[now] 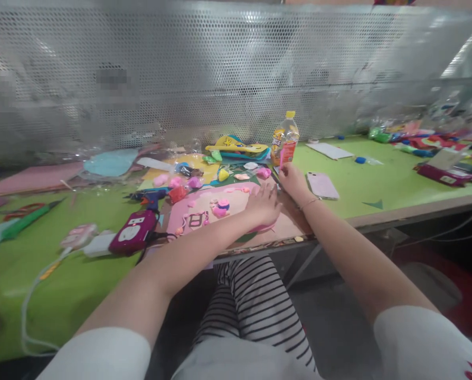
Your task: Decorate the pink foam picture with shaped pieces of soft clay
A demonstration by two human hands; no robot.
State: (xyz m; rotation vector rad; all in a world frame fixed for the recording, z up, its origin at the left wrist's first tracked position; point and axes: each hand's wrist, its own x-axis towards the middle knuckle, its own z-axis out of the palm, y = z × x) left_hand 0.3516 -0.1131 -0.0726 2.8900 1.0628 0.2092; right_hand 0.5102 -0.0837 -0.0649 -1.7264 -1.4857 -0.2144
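At the front edge of the green counter (358, 182), a pink panel (236, 196) is lying flat on a brownish sheet, its corners rounding softly. It is carrying small raised clay-like shapes: a pink and blue lump (220, 207) near its middle and a dark, window-like grid (196, 219) toward its nine o'clock.

The hands are keeping apart. The left hand (264, 205) is resting palm down at the panel's three o'clock, fingers spreading loosely. The right hand (293, 182) is curling its fingers at two o'clock, at the foot of a thin pink strip (282, 154); whether they are gripping it, I cannot tell.

Just behind that hand, a clear plastic bottle (290, 132) is standing upright. A smooth, pale phone (322, 186) is lying between two and three o'clock. Rounded, matte lumps (176, 182) are clustering at ten, and a glossy purple case (133, 232) is sitting between eight and nine. At twelve, a finely perforated metal screen (204, 74) is rising behind everything.
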